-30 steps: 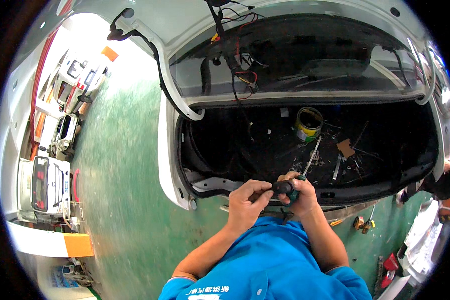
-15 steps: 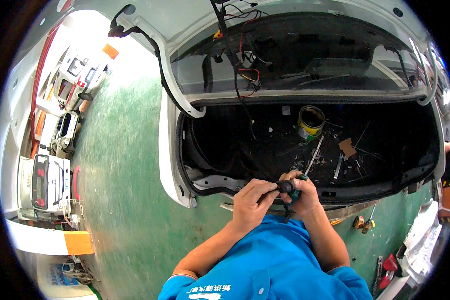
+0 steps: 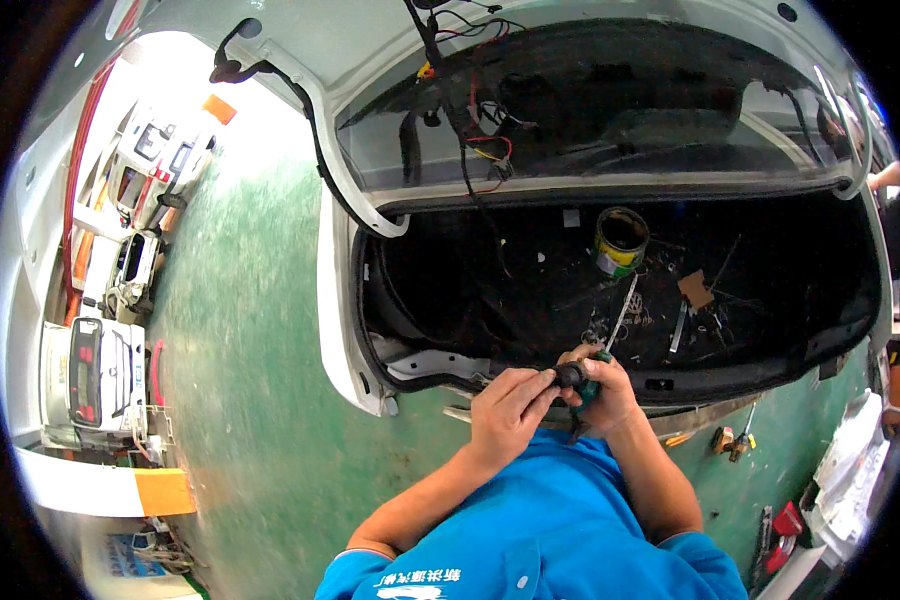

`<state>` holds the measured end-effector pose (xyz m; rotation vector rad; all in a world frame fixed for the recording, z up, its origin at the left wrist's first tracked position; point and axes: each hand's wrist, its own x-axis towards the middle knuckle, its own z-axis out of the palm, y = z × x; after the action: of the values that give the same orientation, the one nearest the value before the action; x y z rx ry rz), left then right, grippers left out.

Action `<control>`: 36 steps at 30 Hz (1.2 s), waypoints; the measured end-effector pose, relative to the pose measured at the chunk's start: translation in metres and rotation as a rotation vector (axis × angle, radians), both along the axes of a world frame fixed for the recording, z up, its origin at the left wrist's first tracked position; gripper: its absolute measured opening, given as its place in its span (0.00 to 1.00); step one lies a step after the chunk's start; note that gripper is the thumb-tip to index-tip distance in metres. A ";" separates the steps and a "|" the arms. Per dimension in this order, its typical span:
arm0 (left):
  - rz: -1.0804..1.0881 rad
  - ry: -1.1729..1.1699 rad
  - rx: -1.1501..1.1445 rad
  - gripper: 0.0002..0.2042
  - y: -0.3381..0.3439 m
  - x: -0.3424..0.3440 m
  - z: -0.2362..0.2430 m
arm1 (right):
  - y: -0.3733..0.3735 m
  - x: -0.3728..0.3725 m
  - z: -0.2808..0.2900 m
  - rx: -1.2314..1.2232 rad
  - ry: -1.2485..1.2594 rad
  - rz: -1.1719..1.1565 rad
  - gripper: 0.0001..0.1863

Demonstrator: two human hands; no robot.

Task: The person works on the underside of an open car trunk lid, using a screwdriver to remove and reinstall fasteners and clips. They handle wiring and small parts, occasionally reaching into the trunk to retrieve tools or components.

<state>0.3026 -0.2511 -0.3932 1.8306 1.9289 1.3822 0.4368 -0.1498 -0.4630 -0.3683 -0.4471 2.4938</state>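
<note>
Small dark cylindrical part (image 3: pixel 570 375) pinched between left hand (image 3: pixel 507 412) fingers and right hand (image 3: pixel 602 392), long axis roughly horizontal, end pointed left; green-handled tool (image 3: pixel 588 390) gripped in right fist, over open car trunk (image 3: pixel 530 290).

The trunk floor (image 3: pixel 530 290), dark and lined, carries an open tin can (image 3: pixel 620 241) upright near its back edge. A long metal tool (image 3: pixel 623 312) lies toward the middle, with a brown cardboard scrap (image 3: pixel 695 290) to its right and another slim tool (image 3: pixel 678 328) just beside that. Small bits lie scattered near the front edge, too small to tell apart.
</note>
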 end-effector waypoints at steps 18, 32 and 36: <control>0.033 0.013 0.006 0.10 -0.001 0.001 -0.008 | -0.001 -0.001 -0.001 -0.012 -0.060 0.027 0.16; 0.020 -0.487 -0.286 0.11 0.005 -0.006 -0.001 | -0.002 0.004 -0.009 -0.035 -0.084 0.053 0.17; -0.036 -0.858 -0.598 0.11 0.004 -0.014 -0.006 | -0.003 0.007 -0.019 -0.071 -0.058 0.081 0.15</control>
<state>0.2888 -0.2471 -0.3996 0.7952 1.5607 1.1172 0.4437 -0.1528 -0.4825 -0.4605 -0.4047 2.5885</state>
